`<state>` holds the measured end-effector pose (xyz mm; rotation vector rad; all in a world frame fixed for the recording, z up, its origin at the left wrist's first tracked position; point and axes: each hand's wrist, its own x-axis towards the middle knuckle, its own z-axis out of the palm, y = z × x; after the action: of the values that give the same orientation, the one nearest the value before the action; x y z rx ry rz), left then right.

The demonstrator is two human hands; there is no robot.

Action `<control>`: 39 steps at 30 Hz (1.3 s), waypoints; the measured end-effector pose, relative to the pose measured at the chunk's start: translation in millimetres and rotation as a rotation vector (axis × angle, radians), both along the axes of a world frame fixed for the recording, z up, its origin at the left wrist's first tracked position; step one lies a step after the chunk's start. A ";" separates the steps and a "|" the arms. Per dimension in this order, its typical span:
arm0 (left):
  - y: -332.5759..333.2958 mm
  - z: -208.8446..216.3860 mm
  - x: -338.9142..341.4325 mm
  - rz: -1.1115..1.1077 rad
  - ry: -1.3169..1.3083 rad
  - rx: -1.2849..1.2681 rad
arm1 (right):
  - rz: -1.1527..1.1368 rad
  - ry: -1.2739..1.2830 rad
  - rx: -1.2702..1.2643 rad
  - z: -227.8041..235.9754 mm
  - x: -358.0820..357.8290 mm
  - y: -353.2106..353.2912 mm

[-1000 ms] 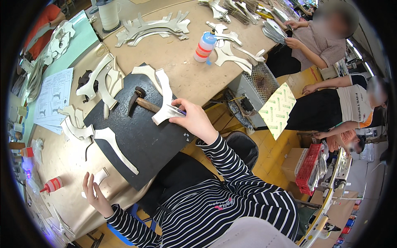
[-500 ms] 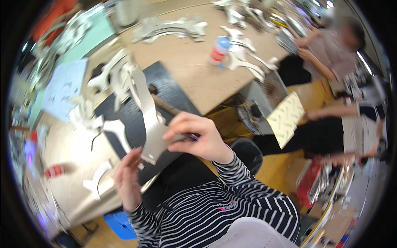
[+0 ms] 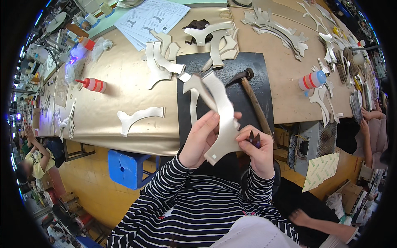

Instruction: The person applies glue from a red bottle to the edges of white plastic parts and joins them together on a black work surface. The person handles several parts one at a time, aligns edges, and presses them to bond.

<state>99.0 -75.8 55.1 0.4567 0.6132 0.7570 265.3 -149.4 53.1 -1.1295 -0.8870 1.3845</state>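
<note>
A pale, silvery, curved leather-like shoe piece (image 3: 225, 124) is raised over the near edge of the black board (image 3: 262, 78). My left hand (image 3: 200, 140) grips it by its left side, thumb on top. A narrower pale strip (image 3: 200, 89) rises beside it; I cannot tell whether they are one piece. My right hand (image 3: 259, 153) pinches the piece's right edge. Tucked in the same fingers is a small dark tool (image 3: 254, 139) with two pointed tips and a purplish part; most of it is hidden. A wooden-handled hammer (image 3: 254, 101) lies on the board.
Similar pale pieces (image 3: 159, 62) lie around the board. A single cut piece (image 3: 138, 120) and a red-capped bottle (image 3: 93, 85) are left; a blue-capped bottle (image 3: 312, 80) is right. A blue stool (image 3: 124, 169) stands below. Co-workers sit at both sides.
The view has swung level and sharpened. My left hand, earlier apart from the shoe piece, now grips it. My right hand still holds the piece and the small tool.
</note>
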 end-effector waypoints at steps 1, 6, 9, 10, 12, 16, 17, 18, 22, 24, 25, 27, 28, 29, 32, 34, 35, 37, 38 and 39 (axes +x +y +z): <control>0.5 -1.0 0.3 0.043 -0.093 -0.004 | 0.005 0.039 -0.015 -1.1 -1.3 -0.4; 4.2 -7.2 -7.6 0.062 -0.014 0.065 | 0.002 0.344 -0.050 -4.7 -3.7 -2.0; 0.8 -11.7 -10.9 0.038 0.052 0.219 | -0.017 0.569 -0.064 -8.9 1.6 -2.2; 0.6 -13.3 -12.1 0.020 0.146 0.346 | -0.035 0.565 -0.059 -10.0 5.0 -2.6; -2.9 -14.6 -15.2 -0.040 0.270 0.545 | -0.059 0.574 -0.002 -11.7 13.1 -3.3; -4.3 -16.3 -26.1 -0.041 0.278 0.583 | -0.132 0.615 0.015 -8.0 36.5 -8.2; -3.2 -16.8 -30.5 -0.014 0.239 0.518 | -0.120 0.769 0.065 -5.9 46.4 -8.4; -1.3 -17.8 -34.1 0.045 0.276 0.497 | -0.160 0.764 0.147 -3.5 56.9 -8.5; 11.0 -20.7 -50.7 -0.004 0.466 0.472 | -0.400 0.560 0.415 -5.3 77.5 -12.1; 18.6 -22.6 -50.6 -0.137 0.545 0.391 | -0.445 0.471 0.433 -9.6 74.3 -14.4; 21.5 -23.6 -47.7 -0.235 0.618 0.445 | -0.459 0.429 0.455 -11.8 69.6 -15.2; 25.9 -23.4 -42.8 -0.479 0.799 0.499 | -0.423 0.308 0.390 -12.3 57.2 -17.2; 25.8 -22.3 -40.0 -0.515 0.986 0.645 | -0.413 0.232 0.364 -11.7 48.9 -17.7; 25.0 -20.7 -38.7 -0.488 0.991 0.607 | -0.385 0.156 0.358 -10.6 40.7 -16.7; 14.0 -13.8 -34.7 -0.241 0.544 0.452 | -0.137 -0.222 0.250 0.4 20.6 -13.5; 8.4 -12.6 -28.8 0.000 0.170 0.437 | -0.024 -0.328 0.130 6.0 6.8 -9.5; 4.8 -11.8 -26.2 0.097 0.121 0.359 | 0.034 -0.351 0.037 8.6 1.0 -8.0; 4.8 -11.0 -27.8 0.153 0.190 0.307 | 0.150 -0.407 0.113 9.2 -8.9 -1.8; 5.9 -10.5 -29.6 0.177 0.222 0.284 | 0.205 -0.402 0.120 9.4 -13.1 -0.4; 6.6 -9.8 -31.6 0.137 0.247 0.285 | 0.234 -0.388 0.124 9.7 -16.2 0.1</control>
<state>67.4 -69.2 45.3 0.7845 0.7760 0.9315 249.1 -149.3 62.8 -1.2497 -1.4016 1.2930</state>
